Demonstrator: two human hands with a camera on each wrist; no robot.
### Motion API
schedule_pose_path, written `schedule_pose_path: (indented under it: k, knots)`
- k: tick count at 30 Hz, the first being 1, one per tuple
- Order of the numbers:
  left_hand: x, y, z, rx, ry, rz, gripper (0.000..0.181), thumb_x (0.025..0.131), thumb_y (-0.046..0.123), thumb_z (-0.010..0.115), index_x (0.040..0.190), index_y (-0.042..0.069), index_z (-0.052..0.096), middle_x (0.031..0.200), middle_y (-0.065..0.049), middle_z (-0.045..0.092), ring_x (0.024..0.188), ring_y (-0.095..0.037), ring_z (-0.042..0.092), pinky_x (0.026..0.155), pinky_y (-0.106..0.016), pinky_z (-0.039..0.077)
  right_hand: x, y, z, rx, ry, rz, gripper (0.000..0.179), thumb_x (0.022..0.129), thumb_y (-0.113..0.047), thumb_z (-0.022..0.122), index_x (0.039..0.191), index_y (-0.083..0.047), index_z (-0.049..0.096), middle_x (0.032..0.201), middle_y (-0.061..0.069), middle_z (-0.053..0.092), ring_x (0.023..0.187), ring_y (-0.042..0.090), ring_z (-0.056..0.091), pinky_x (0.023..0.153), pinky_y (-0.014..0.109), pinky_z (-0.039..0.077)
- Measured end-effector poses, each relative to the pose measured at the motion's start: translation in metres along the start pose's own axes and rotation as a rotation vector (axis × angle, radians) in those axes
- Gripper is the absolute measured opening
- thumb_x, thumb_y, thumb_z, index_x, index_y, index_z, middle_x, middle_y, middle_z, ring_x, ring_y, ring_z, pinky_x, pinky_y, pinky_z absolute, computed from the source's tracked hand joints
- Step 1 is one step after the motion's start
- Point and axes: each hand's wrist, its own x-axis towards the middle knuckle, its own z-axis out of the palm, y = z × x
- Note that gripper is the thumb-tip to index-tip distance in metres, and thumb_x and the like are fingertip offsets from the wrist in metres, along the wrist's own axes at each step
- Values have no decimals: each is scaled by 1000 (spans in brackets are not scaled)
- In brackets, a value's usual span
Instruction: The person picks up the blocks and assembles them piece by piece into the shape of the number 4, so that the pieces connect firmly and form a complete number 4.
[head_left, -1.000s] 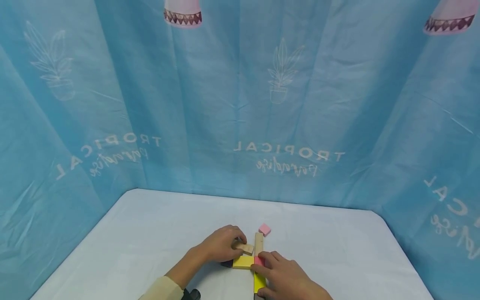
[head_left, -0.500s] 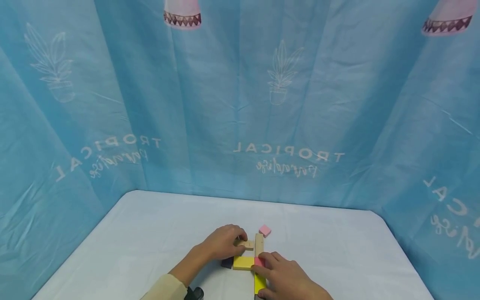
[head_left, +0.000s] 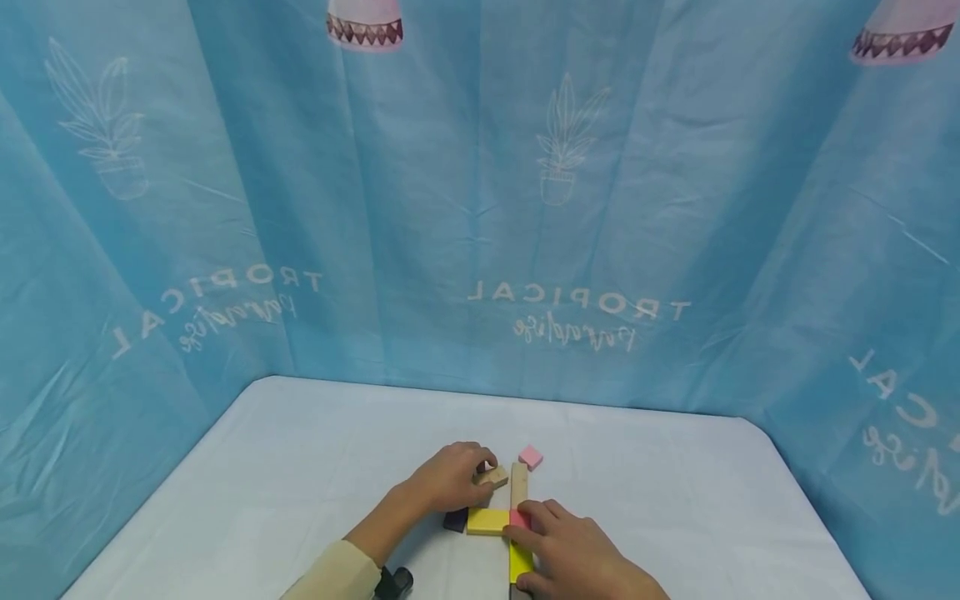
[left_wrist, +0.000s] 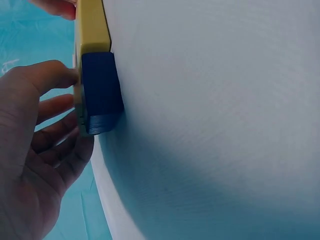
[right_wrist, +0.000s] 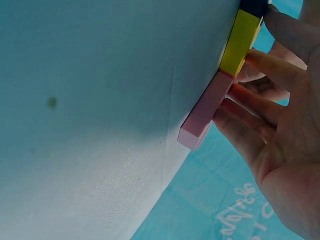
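In the head view my left hand (head_left: pixel 453 477) pinches a plain wooden block (head_left: pixel 497 476) between thumb and fingers, just left of another wooden block (head_left: pixel 519 485) that lies lengthwise. Below that one, in line, come a red block (head_left: pixel 520 519), a yellow block (head_left: pixel 521 562) and a dark block (head_left: pixel 517 592). A second yellow block (head_left: pixel 487 522) joins the line from the left, with a dark block (head_left: pixel 455 521) at its outer end. My right hand (head_left: pixel 566 546) rests along the line, fingertips on the red and yellow blocks and thumb by the near dark one.
A small pink block (head_left: pixel 531 457) lies just beyond the line on the white tabletop (head_left: pixel 337 433). Blue printed curtain (head_left: pixel 420 208) surrounds the table's back and sides. A black object (head_left: pixel 393 582) sits under my left wrist.
My left hand has shifted slightly away from me, carrying the wooden block farther from the yellow one and turning it a little. The right hand stays in place.
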Motion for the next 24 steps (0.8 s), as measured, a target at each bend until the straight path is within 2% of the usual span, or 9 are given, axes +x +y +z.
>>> schedule_pose_path:
  k: [9, 14, 24]
  knots:
    - [3, -4, 1, -34, -53, -47, 48, 83, 34, 68, 128, 18, 62, 80, 13, 53, 72, -8, 50, 65, -25, 46, 1, 1, 0, 14, -16, 9, 56, 81, -67, 60, 131, -42, 53, 135, -5, 45, 106, 14, 46, 73, 39, 54]
    - [4, -6, 3, -45, -54, -74, 42, 83, 35, 68, 122, 19, 65, 81, 12, 53, 73, -9, 50, 65, -25, 46, 2, 0, 0, 23, -27, 18, 56, 81, -66, 61, 131, -42, 54, 134, -6, 45, 106, 14, 46, 74, 39, 53]
    - [1, -7, 4, -75, -1, -127, 39, 83, 35, 68, 115, 14, 67, 80, 8, 53, 73, -11, 50, 64, -25, 47, 0, -3, 0, 16, -41, 39, 55, 81, -65, 61, 131, -43, 53, 135, -6, 45, 106, 14, 45, 76, 41, 53]
